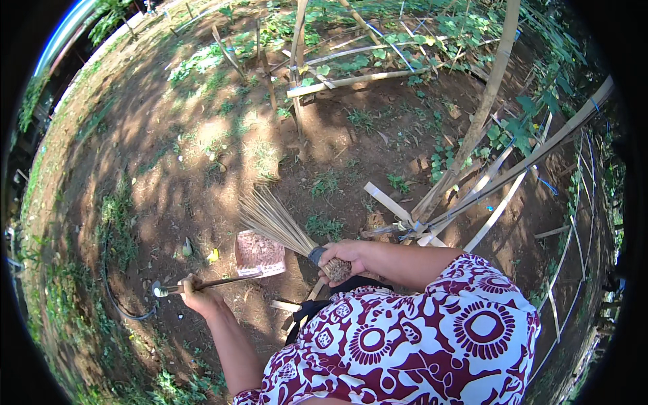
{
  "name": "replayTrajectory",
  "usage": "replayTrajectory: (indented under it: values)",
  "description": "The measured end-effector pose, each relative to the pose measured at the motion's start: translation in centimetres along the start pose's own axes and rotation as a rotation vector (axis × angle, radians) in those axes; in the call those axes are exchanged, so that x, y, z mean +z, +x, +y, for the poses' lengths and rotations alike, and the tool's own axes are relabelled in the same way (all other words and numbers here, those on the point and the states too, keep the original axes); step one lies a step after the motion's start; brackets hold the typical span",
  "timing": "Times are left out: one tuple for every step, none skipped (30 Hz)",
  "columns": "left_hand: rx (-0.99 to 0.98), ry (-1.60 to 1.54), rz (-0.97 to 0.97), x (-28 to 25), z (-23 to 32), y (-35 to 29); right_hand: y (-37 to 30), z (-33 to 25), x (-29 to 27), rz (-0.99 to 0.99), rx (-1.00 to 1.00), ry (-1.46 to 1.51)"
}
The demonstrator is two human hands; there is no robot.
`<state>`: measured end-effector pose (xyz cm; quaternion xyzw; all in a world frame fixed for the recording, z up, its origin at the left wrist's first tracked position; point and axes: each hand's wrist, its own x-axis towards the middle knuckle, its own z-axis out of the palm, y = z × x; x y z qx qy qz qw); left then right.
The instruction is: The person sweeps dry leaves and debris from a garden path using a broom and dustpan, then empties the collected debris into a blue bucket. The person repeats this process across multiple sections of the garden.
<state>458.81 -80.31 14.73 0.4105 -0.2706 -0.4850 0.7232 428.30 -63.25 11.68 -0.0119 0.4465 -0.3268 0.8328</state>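
My right hand is closed around the bound butt of a stick broom, whose thin pale bristles fan out forward and to the left. A dark band wraps the broom just above my fingers. On the left, my left hand grips the long thin handle of a pinkish dustpan near the handle's pale-capped end. The dustpan's ribbed pan is out over the brown soil, left of the broom; I cannot tell whether it touches the ground. The bristle tips are just beyond the pan's far edge.
Bamboo poles tied with blue string lean together at the right. A low bamboo frame with leafy vines stands farther off. At the left, a dark hose curves over the ground, and a yellow leaf lies near the dustpan.
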Motion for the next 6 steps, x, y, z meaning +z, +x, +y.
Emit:
replayTrajectory:
  values:
    - [0.049,-0.016,-0.056,0.8,-0.5,1.5,0.1,-0.8,-0.3,0.049,0.014,0.015]
    - [0.018,-0.011,-0.047,1.5,-0.6,3.1,0.1,-1.7,-0.6,0.078,0.023,0.060]
    - [-0.013,-0.011,-0.043,2.3,-0.9,4.7,0.2,-2.7,-1.0,0.088,0.028,0.099]
    - [-0.059,-0.011,-0.099,3.1,-1.0,6.6,0.2,-3.6,-1.4,0.092,0.026,0.121]
    - [-0.151,-0.021,-0.071,4.1,-1.6,8.1,0.4,-4.4,-1.7,0.094,0.023,0.142]
    - [-0.134,-0.095,-0.111,5.2,-2.8,9.3,0.8,-4.9,-1.8,0.094,0.020,0.166]
